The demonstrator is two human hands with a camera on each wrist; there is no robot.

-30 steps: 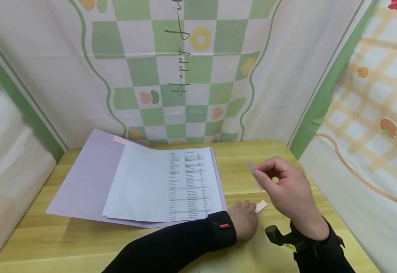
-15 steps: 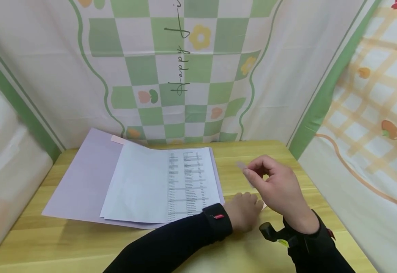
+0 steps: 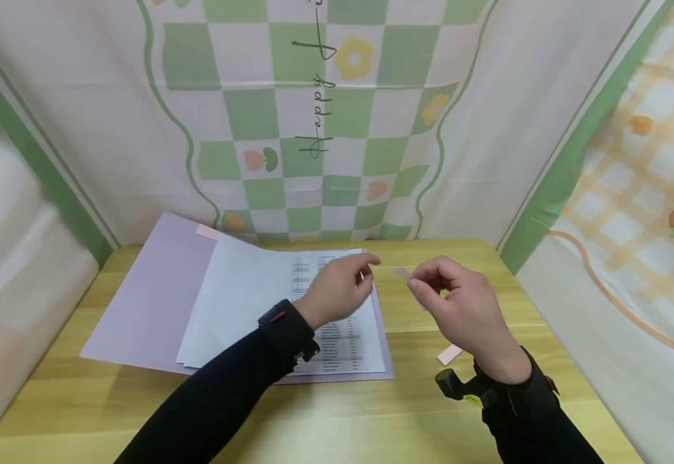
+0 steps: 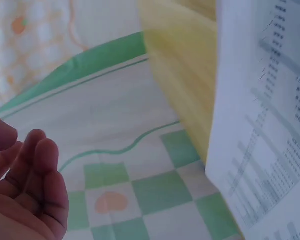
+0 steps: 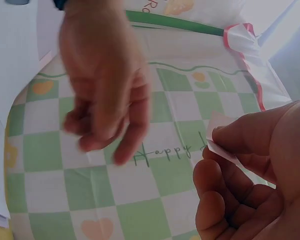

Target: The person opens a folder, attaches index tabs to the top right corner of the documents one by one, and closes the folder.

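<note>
My right hand (image 3: pixel 464 303) pinches a small pale sticky tab (image 3: pixel 403 274) between thumb and index finger, right of the open folder. In the right wrist view the sticky tab (image 5: pixel 221 132) looks pale pink and bent, partly covered by the thumb. My left hand (image 3: pixel 337 287) hangs over the printed sheet (image 3: pixel 337 351) with loosely bent fingers and nothing between them. The left wrist view also shows that hand (image 4: pixel 27 190) holding nothing. Beneath the papers lies a lilac folder (image 3: pixel 140 303), its cover opened to the left.
A pink strip (image 3: pixel 450 354) lies on the wooden table (image 3: pixel 337 425) below my right hand. Another pink strip (image 3: pixel 207 232) sticks out at the top of the folder. A blank white page (image 3: pixel 238 290) is turned left. Patterned cloth (image 3: pixel 302 116) rises behind the table.
My left hand has lifted from the table beside the pink strip and moved up and left over the printed sheet. My right hand keeps its pinch on the tab, shifted slightly left.
</note>
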